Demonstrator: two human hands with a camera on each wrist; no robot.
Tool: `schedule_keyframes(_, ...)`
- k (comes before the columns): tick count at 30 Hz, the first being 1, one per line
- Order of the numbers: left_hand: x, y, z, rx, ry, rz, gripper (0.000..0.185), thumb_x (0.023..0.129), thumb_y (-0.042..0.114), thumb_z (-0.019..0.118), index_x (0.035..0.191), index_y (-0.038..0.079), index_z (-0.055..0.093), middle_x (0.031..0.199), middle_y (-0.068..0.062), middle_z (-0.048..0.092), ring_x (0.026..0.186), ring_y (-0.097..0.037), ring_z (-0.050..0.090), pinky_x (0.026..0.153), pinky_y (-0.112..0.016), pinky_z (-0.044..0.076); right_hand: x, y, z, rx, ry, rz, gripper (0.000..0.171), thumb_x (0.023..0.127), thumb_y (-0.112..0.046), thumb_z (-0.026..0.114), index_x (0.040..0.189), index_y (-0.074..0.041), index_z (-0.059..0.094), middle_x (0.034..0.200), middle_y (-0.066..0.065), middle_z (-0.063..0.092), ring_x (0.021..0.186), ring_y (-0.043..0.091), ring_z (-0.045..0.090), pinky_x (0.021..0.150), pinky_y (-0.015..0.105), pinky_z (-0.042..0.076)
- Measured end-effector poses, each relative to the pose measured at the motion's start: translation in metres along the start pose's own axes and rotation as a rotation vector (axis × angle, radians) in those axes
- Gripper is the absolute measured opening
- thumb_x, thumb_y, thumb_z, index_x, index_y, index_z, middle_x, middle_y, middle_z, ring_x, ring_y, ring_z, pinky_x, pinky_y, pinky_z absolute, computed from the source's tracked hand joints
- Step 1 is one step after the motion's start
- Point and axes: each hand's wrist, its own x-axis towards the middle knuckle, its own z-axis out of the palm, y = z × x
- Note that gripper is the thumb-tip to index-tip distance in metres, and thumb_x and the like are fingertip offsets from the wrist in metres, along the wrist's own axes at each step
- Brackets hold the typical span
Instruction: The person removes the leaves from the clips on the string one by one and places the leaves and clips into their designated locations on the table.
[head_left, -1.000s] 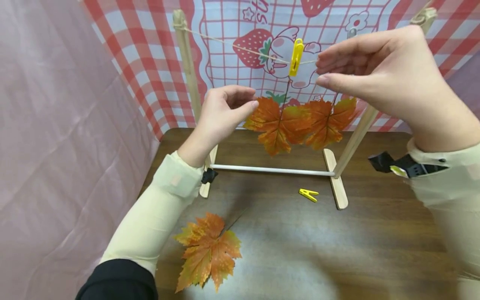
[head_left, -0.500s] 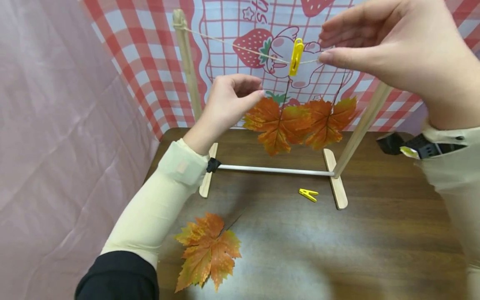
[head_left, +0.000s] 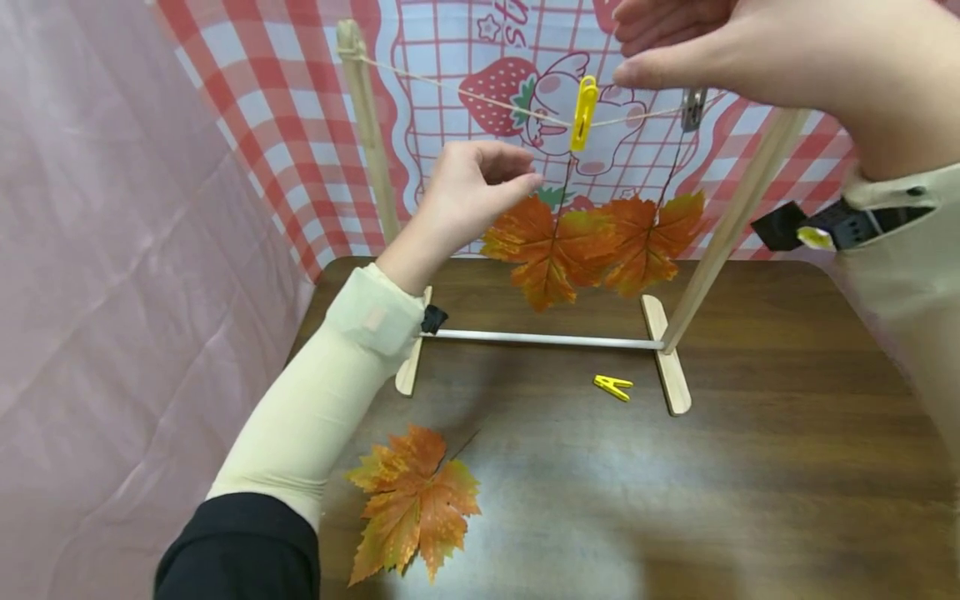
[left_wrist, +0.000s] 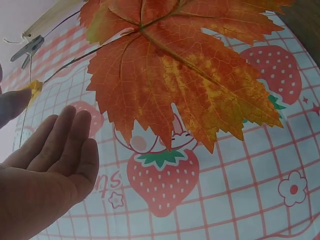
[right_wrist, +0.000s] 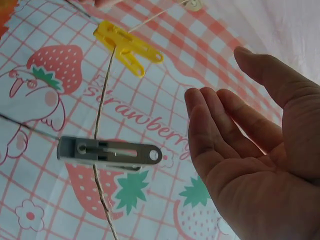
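Note:
My right hand (head_left: 795, 62) is raised at the upper right, thumb apart from its fingers and nothing between them. In the right wrist view it is apart from a grey clothespin (right_wrist: 107, 151) and a yellow clothespin (right_wrist: 125, 45), both clipped on a string (right_wrist: 101, 107). A maple leaf (head_left: 551, 254) hangs by its stem from the yellow one; another maple leaf (head_left: 656, 237) hangs from the grey one, overlapping the first. My left hand (head_left: 480, 183), holding nothing, hovers just left of the hanging leaves with relaxed fingers; its palm side shows in the left wrist view.
The string is tied to a wooden rack with a left post (head_left: 367, 125), a right post (head_left: 738, 225) and a white bottom bar (head_left: 540, 337). On the brown table (head_left: 787, 467) lie a loose yellow clothespin (head_left: 613, 387) and a third maple leaf (head_left: 416, 504). A strawberry-print cloth (head_left: 442, 142) hangs behind.
My right hand has moved up from the string, uncovering the grey clothespin. The left hand has shifted slightly up and to the right. The leaves hang about as before.

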Motion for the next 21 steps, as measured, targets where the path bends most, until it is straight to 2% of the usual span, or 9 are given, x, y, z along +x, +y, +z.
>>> schedule_keyframes(3,0.003,0.0,0.002,0.006,-0.013,0.007,0.026,0.093,0.016,0.078,0.116,0.003,0.075,0.103,-0.001,0.074,0.093,-0.01,0.067,0.083,-0.025,0.052,0.01,0.009,-0.003,0.013,-0.036,0.019,0.051,0.087,-0.021,0.084,0.134,-0.013,0.064,0.13,0.008,0.064,0.115,0.019,0.061,0.082,0.013,0.048)
schedule_keyframes(6,0.005,-0.001,0.004,-0.001,-0.025,0.002,0.026,0.093,0.017,0.077,0.116,0.004,0.075,0.105,-0.001,0.074,0.095,-0.01,0.067,0.083,-0.025,0.052,0.018,0.018,-0.005,-0.019,-0.068,0.019,0.053,0.087,-0.023,0.084,0.134,-0.013,0.063,0.13,0.008,0.064,0.116,0.019,0.061,0.081,0.013,0.049)
schedule_keyframes(13,0.011,-0.001,0.01,-0.002,-0.046,0.013,0.028,0.093,0.017,0.078,0.116,0.002,0.075,0.106,-0.003,0.074,0.096,-0.01,0.067,0.084,-0.025,0.053,0.042,0.037,-0.008,-0.192,-0.11,-0.028,0.056,0.088,-0.031,0.083,0.137,-0.015,0.062,0.133,0.007,0.062,0.116,0.019,0.059,0.087,0.016,0.048)
schedule_keyframes(16,0.014,-0.001,0.012,0.005,-0.049,0.012,0.027,0.093,0.017,0.078,0.115,0.002,0.075,0.105,-0.003,0.074,0.095,-0.01,0.068,0.083,-0.025,0.053,0.045,0.033,-0.005,-0.265,-0.134,-0.043,0.057,0.091,-0.035,0.08,0.139,-0.013,0.06,0.133,0.006,0.061,0.115,0.02,0.057,0.09,0.02,0.047)
schedule_keyframes(21,0.017,0.0,0.015,0.021,-0.068,-0.006,0.027,0.093,0.017,0.078,0.116,0.002,0.076,0.105,-0.002,0.074,0.095,-0.011,0.068,0.083,-0.025,0.053,0.037,0.008,0.003,-0.329,-0.151,-0.048,0.053,0.095,-0.03,0.076,0.138,-0.004,0.059,0.131,0.012,0.061,0.107,0.016,0.056,0.088,0.017,0.047)
